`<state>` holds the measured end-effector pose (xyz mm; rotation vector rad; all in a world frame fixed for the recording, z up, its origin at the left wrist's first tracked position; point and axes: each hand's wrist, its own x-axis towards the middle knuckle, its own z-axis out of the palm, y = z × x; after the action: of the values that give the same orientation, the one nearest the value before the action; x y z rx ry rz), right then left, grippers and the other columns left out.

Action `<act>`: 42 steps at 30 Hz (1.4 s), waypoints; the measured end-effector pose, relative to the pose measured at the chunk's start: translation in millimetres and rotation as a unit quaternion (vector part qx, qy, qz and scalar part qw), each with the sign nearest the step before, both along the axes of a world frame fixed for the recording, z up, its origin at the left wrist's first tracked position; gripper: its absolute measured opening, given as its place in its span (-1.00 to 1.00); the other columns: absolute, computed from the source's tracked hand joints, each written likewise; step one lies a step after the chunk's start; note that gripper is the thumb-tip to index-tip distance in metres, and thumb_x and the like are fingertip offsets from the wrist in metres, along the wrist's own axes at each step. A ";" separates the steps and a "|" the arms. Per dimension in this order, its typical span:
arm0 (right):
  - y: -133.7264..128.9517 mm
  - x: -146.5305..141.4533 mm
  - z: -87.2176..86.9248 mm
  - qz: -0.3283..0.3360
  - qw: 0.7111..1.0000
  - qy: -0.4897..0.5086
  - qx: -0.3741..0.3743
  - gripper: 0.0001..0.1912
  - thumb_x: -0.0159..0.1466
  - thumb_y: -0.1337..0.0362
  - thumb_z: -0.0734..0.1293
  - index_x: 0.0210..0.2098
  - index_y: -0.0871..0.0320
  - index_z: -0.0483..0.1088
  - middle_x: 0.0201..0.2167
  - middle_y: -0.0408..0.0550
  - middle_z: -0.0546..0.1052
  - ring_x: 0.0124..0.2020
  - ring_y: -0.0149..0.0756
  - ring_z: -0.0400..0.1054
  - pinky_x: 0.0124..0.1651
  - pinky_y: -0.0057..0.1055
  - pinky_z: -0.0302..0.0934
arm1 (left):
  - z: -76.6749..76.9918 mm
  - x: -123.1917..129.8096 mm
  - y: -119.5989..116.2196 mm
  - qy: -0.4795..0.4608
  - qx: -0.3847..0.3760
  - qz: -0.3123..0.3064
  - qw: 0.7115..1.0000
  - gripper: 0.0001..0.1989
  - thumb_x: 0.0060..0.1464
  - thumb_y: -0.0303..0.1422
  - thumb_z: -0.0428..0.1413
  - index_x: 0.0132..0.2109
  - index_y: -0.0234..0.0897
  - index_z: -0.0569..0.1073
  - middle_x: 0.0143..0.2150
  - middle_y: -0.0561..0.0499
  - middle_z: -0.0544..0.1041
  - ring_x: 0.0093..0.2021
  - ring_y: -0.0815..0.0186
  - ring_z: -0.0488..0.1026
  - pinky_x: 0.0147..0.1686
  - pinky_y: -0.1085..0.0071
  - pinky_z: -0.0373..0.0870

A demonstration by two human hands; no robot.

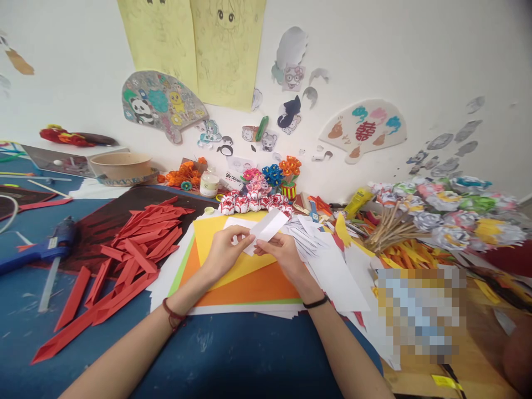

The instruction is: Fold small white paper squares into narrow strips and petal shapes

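Note:
Between my two hands is a white paper strip (271, 223), tilted up to the right. My left hand (228, 245) pinches its lower left end with thumb and fingertips. On its lower edge, the thumb and fingers of my right hand (282, 254) are closed. Below both hands lies a stack of coloured sheets, with a yellow sheet (208, 235) over an orange sheet (266, 286). Another white paper (235, 222) shows just behind the strip. To the right of my right hand are a pile of white paper strips (306, 238) and white sheets (338, 277).
Folded red paper strips (137, 249) are heaped at left, near a blue glue gun (58, 244). Paper flowers (253, 202), a glue jar (209, 184) and a round bowl (121, 166) stand along the wall. A bunch of stemmed paper flowers (444, 208) lies at right.

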<state>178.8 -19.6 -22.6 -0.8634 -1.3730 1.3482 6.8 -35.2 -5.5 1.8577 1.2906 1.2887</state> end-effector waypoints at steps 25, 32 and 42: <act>-1.5 4.7 10.1 -0.011 0.999 -0.032 0.017 -0.69 0.07 0.06 0.47 -0.39 0.21 0.57 -0.52 -0.03 0.58 -0.53 -0.28 0.45 -0.37 -0.30 0.38 | 3.0 -1.5 -0.2 -0.039 -0.045 -0.042 0.997 -0.69 0.10 -0.16 0.11 -0.37 -0.33 0.56 -0.41 -0.03 0.57 -0.39 0.30 0.41 -0.39 0.45 0.26; -5.9 6.9 13.6 -0.022 0.997 -0.056 0.047 -0.72 0.13 0.11 0.45 -0.51 0.22 0.52 -0.58 -0.05 0.55 -0.55 -0.34 0.42 -0.43 -0.42 0.32 | 5.7 2.2 -5.5 -0.115 -0.089 -0.056 0.988 -0.67 0.09 -0.15 0.13 -0.40 -0.35 0.54 -0.42 -0.03 0.55 -0.39 0.30 0.42 -0.37 0.46 0.31; -12.3 1.7 16.8 -0.060 0.993 -0.043 0.093 -0.71 0.17 0.15 0.42 -0.58 0.20 0.46 -0.65 -0.13 0.48 -0.63 -0.40 0.36 -0.53 -0.48 0.25 | 11.1 5.3 -10.8 -0.164 -0.120 -0.069 0.977 -0.69 0.06 -0.17 0.17 -0.43 -0.36 0.52 -0.46 0.01 0.51 -0.41 0.35 0.39 -0.38 0.49 0.30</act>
<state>180.4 -31.9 -5.8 -0.8705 -1.4638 1.0845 12.0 -46.0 5.7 1.4679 1.0691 1.2410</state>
